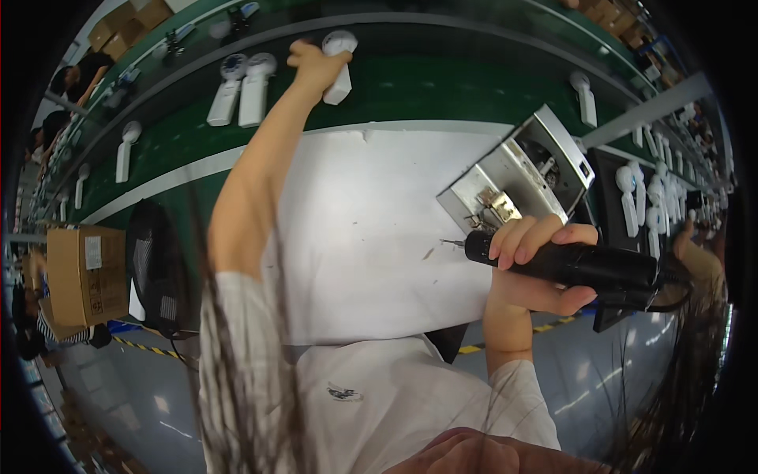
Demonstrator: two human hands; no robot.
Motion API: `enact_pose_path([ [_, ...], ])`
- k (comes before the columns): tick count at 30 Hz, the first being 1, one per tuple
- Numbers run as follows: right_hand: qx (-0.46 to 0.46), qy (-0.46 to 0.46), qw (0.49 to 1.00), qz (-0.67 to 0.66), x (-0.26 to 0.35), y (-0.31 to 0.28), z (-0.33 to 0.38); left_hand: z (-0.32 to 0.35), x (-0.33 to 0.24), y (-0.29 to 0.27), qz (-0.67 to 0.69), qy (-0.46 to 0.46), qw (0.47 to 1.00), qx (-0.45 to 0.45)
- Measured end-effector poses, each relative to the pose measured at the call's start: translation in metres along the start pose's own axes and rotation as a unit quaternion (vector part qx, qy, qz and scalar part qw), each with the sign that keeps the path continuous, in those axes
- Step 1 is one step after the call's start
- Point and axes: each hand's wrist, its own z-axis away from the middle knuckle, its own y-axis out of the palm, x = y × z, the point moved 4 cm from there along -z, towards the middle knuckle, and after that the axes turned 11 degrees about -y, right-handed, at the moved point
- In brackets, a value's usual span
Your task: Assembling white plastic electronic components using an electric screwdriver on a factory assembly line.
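My left hand (317,68) is stretched out over the green conveyor belt (410,91), slightly blurred. Its thumb crosses the neck of a white handheld fan (338,88), and some other fingers stick out to the left. Two more handheld fans, one with a dark-centred head (224,101) and one paler (253,99), lie just left of it. Closed around a black electric screwdriver (588,265) is my right hand (537,249). The thin bit points left above the white work sheet (371,205) and touches no fan.
Beside my right hand an open metal box (517,178) holds small metal parts. More white fans stand in a dark rack (632,189) at the right; another fan (584,99) lies on the belt. On the left are a black chair back (150,268) and a cardboard box (87,272).
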Motion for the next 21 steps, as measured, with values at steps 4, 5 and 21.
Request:
enact_pose_path([
  [4,-0.030,-0.072,0.996,-0.036,0.003,0.001,-0.005,0.146,0.004,0.000,0.444,-0.124,0.811,0.361],
  [5,-0.034,-0.068,0.997,-0.033,0.006,-0.002,-0.003,0.188,0.004,-0.003,0.484,-0.164,0.755,0.411],
  [21,0.086,0.102,0.991,-0.027,-0.035,0.006,0.022,0.281,0.064,0.046,0.426,-0.195,0.720,0.512],
])
